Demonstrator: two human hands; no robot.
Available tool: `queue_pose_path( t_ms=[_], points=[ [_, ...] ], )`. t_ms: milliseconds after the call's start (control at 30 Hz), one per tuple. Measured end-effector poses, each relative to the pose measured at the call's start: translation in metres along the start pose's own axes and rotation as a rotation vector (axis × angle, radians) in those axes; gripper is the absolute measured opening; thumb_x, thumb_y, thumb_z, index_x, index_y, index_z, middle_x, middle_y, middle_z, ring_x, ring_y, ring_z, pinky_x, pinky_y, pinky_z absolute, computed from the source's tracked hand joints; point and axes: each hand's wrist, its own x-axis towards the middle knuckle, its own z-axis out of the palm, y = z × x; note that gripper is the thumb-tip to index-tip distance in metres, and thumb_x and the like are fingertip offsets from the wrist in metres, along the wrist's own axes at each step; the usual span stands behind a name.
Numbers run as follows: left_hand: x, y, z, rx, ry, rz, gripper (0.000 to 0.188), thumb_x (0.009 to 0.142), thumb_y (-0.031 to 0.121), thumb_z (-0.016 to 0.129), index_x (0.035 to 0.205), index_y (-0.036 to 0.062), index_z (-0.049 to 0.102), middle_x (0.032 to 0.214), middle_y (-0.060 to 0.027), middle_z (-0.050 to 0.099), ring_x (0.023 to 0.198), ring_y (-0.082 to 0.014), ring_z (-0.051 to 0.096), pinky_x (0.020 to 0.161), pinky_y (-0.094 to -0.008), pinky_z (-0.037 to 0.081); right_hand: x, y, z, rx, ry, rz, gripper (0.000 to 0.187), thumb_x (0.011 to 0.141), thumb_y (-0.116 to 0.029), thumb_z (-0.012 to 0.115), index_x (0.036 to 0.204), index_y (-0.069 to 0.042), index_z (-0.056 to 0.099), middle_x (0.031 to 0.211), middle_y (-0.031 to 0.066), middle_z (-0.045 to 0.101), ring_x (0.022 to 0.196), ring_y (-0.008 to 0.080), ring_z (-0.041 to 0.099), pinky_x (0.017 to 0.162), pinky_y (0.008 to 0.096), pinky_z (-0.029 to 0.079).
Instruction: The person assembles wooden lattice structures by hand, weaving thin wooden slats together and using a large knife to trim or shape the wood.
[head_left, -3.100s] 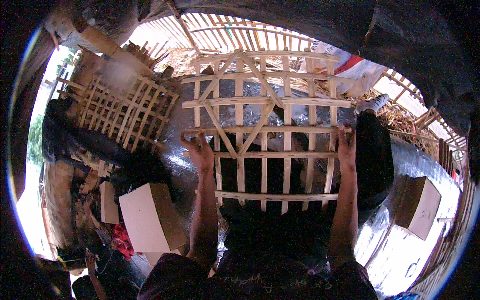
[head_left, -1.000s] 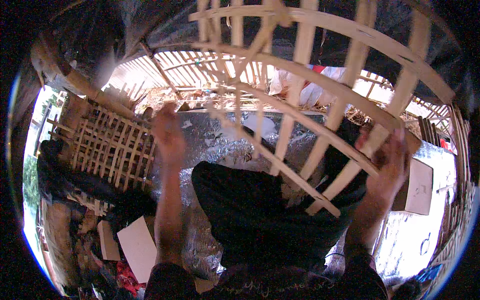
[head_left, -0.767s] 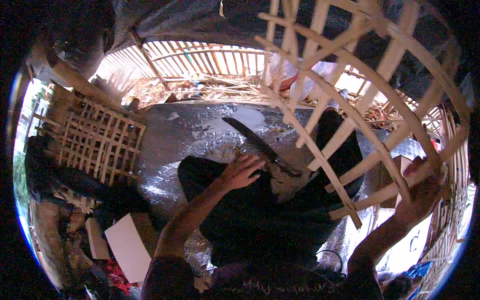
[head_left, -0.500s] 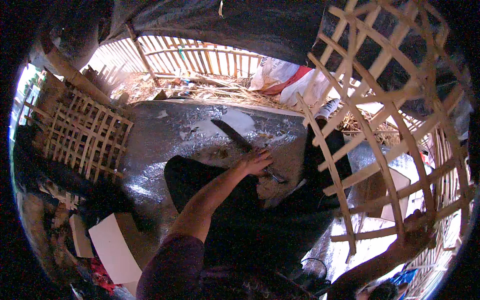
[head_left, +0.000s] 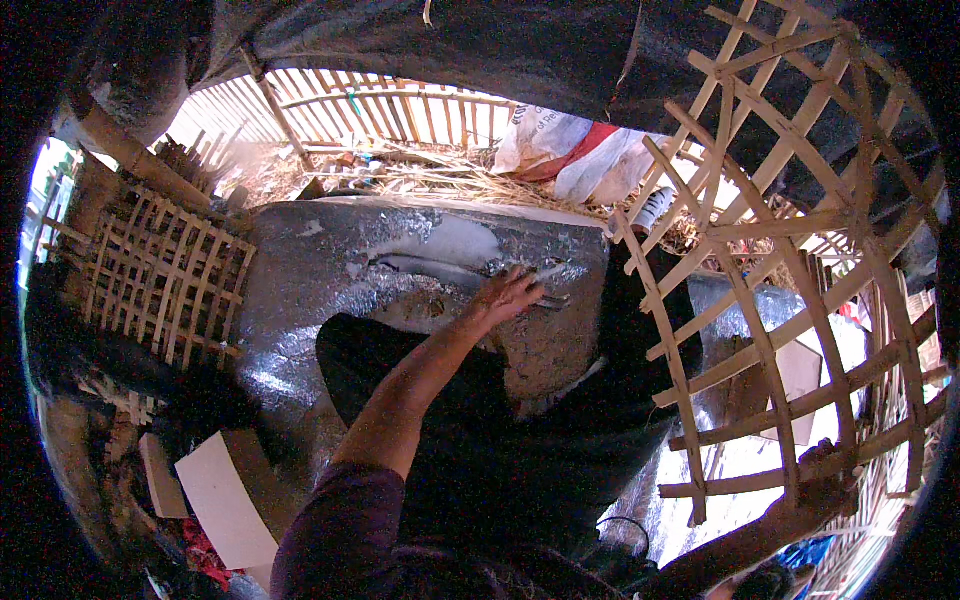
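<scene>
My left hand (head_left: 508, 294) lies over the handle end of a long machete (head_left: 425, 267), its fingers stretched and apart. The dark blade points left across the shiny grey sheet, and a bit of the handle end shows past my fingers. At the right, my right hand (head_left: 828, 470) grips the lower edge of an open-weave bamboo lattice (head_left: 745, 335). The lattice is curved and stands raised beside my leg, with loose strip ends sticking out. My right fingers are dark and partly hidden by the strips.
A grey sheet (head_left: 290, 260) covers the ground before me. Another woven bamboo panel (head_left: 170, 275) leans at the left, above a pale box (head_left: 225, 500). Straw, a white-and-red sack (head_left: 575, 155) and a slatted fence (head_left: 400, 110) lie beyond. Dark cloth (head_left: 430, 45) hangs overhead.
The machete has swung flatter, its tip moving left and down, and its handle end has risen. My left hand has shifted slightly up. The lattice has moved a little in my right hand.
</scene>
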Motion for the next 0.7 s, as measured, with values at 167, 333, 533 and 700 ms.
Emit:
queue_pose_path(
  t_ms=[167,333,533,700],
  points=[
    [0.051,-0.028,-0.048,-0.082,0.148,0.056,0.041,0.080,0.017,0.058,0.120,0.0146,0.051,0.112,-0.0083,0.056,0.101,-0.0307,0.053,0.084,-0.0411,0.050,0.002,0.012,-0.001,-0.133,0.246,-0.153,0.040,0.091,-0.020,0.051,0.120,0.006,0.046,0.103,0.0213,0.057,0.080,0.0245,0.059,0.065,0.0329,0.054],
    [0.102,-0.047,-0.064,-0.280,-0.061,-0.046,0.036,0.079,0.015,0.056,0.114,0.0098,0.049,0.110,-0.0124,0.057,0.095,-0.0321,0.056,0.073,-0.0445,0.054,-0.006,0.022,-0.004,-0.896,0.196,-0.299,0.049,0.093,-0.013,0.052,0.133,0.007,0.032,0.121,0.0256,0.051,0.096,0.0285,0.061,0.080,0.0366,0.057],
    [0.095,-0.051,-0.045,-0.345,-0.262,-0.192,0.030,0.080,0.014,0.055,0.109,0.0089,0.049,0.104,-0.0128,0.059,0.096,-0.0336,0.057,0.065,-0.0436,0.055,-0.010,0.023,-0.024,-0.370,0.051,-0.289,0.053,0.090,-0.009,0.058,0.134,0.007,0.034,0.115,0.0267,0.057,0.098,0.0316,0.062,0.083,0.0396,0.057],
    [0.054,-0.031,-0.044,-0.541,-0.333,-0.555,0.026,0.082,0.015,0.055,0.106,0.0092,0.052,0.094,-0.0137,0.062,0.091,-0.0348,0.059,0.064,-0.0431,0.055,-0.007,0.018,-0.021,-0.271,0.410,-0.237,0.043,0.091,-0.014,0.050,0.129,0.006,0.040,0.109,0.0248,0.057,0.091,0.0296,0.061,0.076,0.0365,0.056]
  ],
)
